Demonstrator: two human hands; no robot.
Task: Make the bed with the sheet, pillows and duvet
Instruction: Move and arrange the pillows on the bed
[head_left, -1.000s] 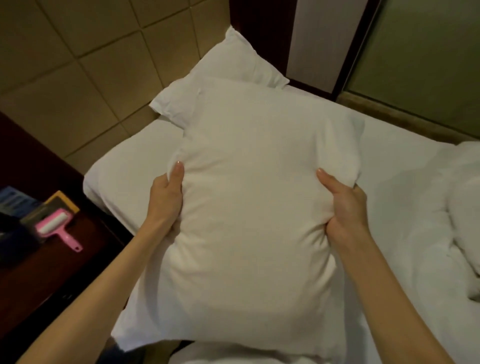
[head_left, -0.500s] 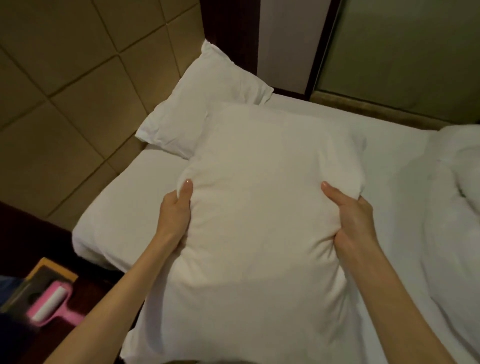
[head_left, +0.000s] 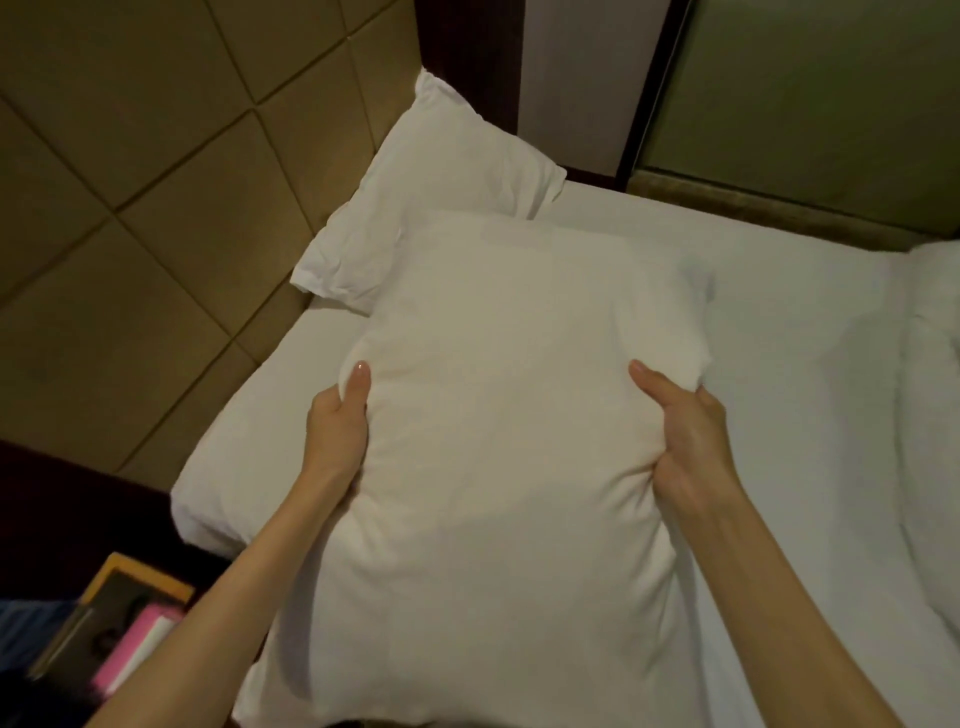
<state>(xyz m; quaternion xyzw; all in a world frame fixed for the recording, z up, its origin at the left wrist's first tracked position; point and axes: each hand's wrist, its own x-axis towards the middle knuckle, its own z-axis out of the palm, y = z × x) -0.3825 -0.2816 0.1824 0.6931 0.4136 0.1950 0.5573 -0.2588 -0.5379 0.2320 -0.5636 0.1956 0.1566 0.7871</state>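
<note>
I have the left hand (head_left: 337, 431) gripping the left edge of the pillow (head_left: 509, 441), thumb on top. A second pillow (head_left: 436, 208) lies beyond, against the headboard (head_left: 156, 182). The right hand (head_left: 685, 441) grips the pillow's right edge, over the sheet (head_left: 805, 364). The duvet (head_left: 935, 415) lies bunched at far right.

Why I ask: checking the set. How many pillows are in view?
2. The held pillow is gripped by left hand and right hand; the far pillow lies by the headboard. Others may be hidden.
</note>
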